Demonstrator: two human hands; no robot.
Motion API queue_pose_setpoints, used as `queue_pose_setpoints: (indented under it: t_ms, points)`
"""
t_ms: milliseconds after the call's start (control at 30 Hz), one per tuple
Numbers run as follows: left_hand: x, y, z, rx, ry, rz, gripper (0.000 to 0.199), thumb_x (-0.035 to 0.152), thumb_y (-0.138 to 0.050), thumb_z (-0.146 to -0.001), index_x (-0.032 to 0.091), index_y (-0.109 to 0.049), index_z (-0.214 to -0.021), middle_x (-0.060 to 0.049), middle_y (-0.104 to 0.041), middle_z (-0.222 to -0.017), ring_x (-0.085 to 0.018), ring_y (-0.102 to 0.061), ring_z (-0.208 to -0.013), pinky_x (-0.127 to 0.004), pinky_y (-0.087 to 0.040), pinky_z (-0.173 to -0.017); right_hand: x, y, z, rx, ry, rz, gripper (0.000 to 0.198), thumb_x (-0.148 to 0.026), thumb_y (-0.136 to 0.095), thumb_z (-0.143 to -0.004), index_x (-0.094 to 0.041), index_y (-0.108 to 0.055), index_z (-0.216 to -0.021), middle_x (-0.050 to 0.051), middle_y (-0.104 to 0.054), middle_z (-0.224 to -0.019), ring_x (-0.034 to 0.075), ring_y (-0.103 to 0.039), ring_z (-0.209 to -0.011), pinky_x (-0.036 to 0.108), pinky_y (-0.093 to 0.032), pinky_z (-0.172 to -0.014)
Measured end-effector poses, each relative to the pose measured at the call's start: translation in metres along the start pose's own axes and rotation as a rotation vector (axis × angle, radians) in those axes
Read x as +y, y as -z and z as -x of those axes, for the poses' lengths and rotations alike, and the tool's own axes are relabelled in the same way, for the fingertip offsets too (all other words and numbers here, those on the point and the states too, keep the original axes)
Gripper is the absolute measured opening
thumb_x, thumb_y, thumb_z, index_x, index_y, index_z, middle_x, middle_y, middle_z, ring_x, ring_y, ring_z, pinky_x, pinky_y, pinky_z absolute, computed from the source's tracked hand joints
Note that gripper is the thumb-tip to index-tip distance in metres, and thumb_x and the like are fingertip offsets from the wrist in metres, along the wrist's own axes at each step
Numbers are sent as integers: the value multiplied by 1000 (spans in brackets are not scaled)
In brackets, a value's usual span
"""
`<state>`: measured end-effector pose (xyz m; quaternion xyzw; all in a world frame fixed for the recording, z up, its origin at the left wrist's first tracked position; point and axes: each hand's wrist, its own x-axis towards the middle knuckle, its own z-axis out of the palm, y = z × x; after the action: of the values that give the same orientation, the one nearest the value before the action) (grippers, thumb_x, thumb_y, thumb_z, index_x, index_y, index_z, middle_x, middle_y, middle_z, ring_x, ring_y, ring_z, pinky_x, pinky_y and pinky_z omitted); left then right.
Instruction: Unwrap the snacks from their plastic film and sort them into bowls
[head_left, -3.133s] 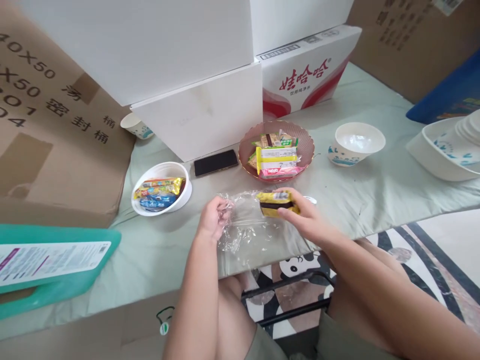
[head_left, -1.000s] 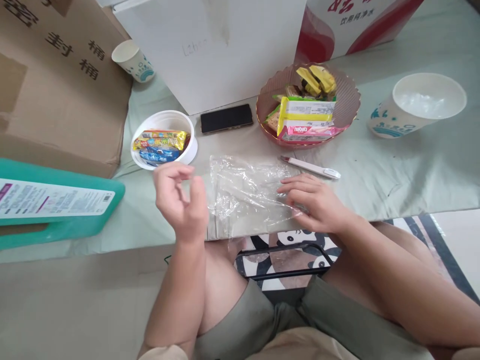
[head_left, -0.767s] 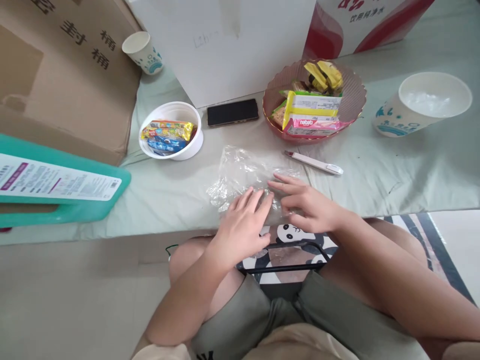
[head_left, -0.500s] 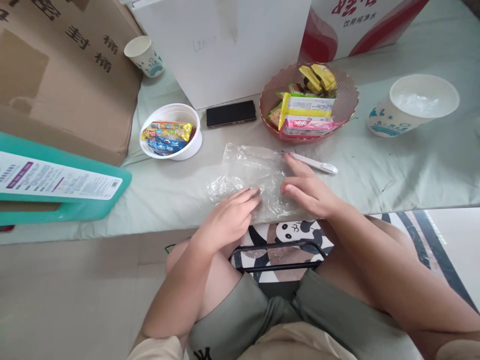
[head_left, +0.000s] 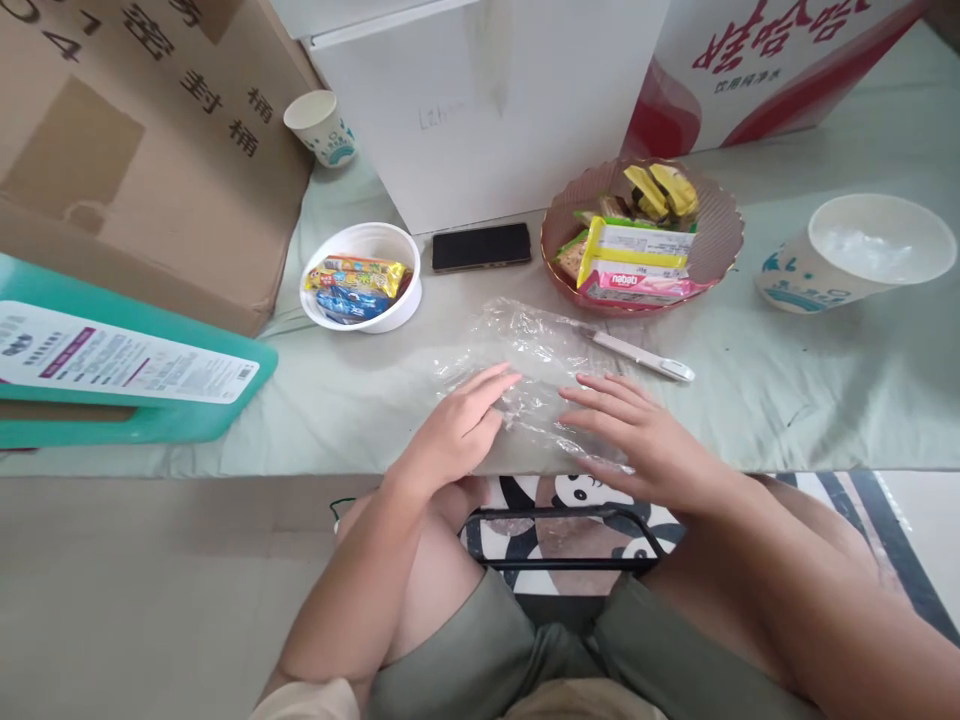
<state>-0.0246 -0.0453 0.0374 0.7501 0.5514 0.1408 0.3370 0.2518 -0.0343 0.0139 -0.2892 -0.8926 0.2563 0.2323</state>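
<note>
A clear, crinkled plastic bag [head_left: 525,345] lies on the green cloth near the front edge of the table. My left hand [head_left: 461,425] rests at the bag's left side, fingers stretched toward the right. Over its right side is my right hand [head_left: 637,430], its fingers apart and pointing left. Neither hand grips the plastic; whether every fingertip touches it I cannot tell. Just beyond my right hand a white utility knife [head_left: 645,355] lies on the cloth, its tip by the bag's edge.
Behind lie a black phone [head_left: 481,247], a white bowl [head_left: 409,300] of snack packets and a pink glass bowl [head_left: 559,240] of snacks. Paper cups [head_left: 795,275] stand right and back left. Cartons [head_left: 172,200] line the back; a green container [head_left: 247,380] stands left.
My right hand has drawn back from the utility knife toward the table's front edge, its fingers spreading. The left hand stays by the bag, and the camera view has shifted.
</note>
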Motion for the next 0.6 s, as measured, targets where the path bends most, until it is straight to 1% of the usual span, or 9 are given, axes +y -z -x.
queue_pose_setpoints:
  t_ms: [100, 167, 233, 367, 433, 467, 500, 567, 600]
  points:
    - [-15, 2, -3, 19, -71, 97, 81, 13, -45, -77, 26, -38, -156, -5, -34, -168, -27, -35, -154, -42, -53, -109, 5, -5, -6, -12, 19, -46, 14, -19, -55, -93, -23, -67, -99, 11, -72, -131, 30, -66, -125, 56, -51, -106]
    - [-31, 4, -11, 112, -138, 236, 96, 14, -46, -70, 31, -21, -162, -1, -27, -170, -26, -31, -155, -35, -60, -92, 7, -2, -10, -37, 23, -129, 11, -16, -53, -88, -22, -63, -87, 12, -74, -126, 28, -70, -116, 52, -56, -100]
    - [-49, 4, -24, 245, -92, 341, 95, 17, -43, -72, 34, -16, -162, 0, -28, -170, -24, -32, -155, -30, -61, -82, 7, 3, -13, -63, 9, -190, 12, -13, -51, -82, -23, -59, -79, 13, -74, -124, 28, -70, -117, 48, -58, -96]
    - [-72, 7, -44, 614, 288, 364, 69, 26, -49, -80, 30, -41, -149, -9, -46, -160, -27, -49, -144, -31, -60, -77, 6, 6, -16, -92, -35, -226, 14, -11, -49, -78, -24, -54, -74, 13, -75, -120, 30, -69, -118, 47, -59, -92]
    - [-67, 11, -38, 820, 310, 362, 52, 30, -53, -83, 25, -53, -134, -13, -58, -146, -26, -60, -130, -31, -59, -76, 6, 5, -16, -82, -67, -235, 12, -13, -49, -79, -24, -53, -75, 13, -76, -118, 30, -69, -119, 45, -59, -89]
    - [-61, 13, -31, 859, 246, 363, 41, 33, -53, -85, 23, -59, -125, -13, -65, -135, -25, -65, -120, -31, -58, -76, 6, 5, -16, -71, -85, -248, 12, -14, -49, -81, -24, -52, -75, 13, -77, -116, 30, -69, -119, 44, -59, -88]
    - [-52, 15, -22, 829, 147, 358, 32, 37, -51, -88, 22, -63, -114, -11, -70, -120, -23, -68, -109, -31, -58, -75, 6, 5, -16, -58, -107, -264, 12, -15, -49, -82, -24, -51, -75, 13, -78, -112, 30, -69, -119, 43, -59, -87]
    - [-31, 18, -1, 566, -81, 319, 31, 45, -51, -91, 22, -68, -101, -9, -73, -102, -22, -70, -97, -34, -58, -78, 7, 6, -15, -18, -177, -298, 12, -18, -49, -84, -24, -51, -74, 12, -78, -111, 30, -70, -118, 41, -58, -86]
    - [-21, 19, 8, 396, -183, 252, 35, 49, -58, -86, 21, -70, -105, -9, -74, -105, -24, -70, -101, -37, -58, -85, 8, 6, -14, 15, -226, -311, 11, -20, -50, -85, -24, -52, -74, 12, -78, -113, 30, -71, -115, 42, -58, -86]
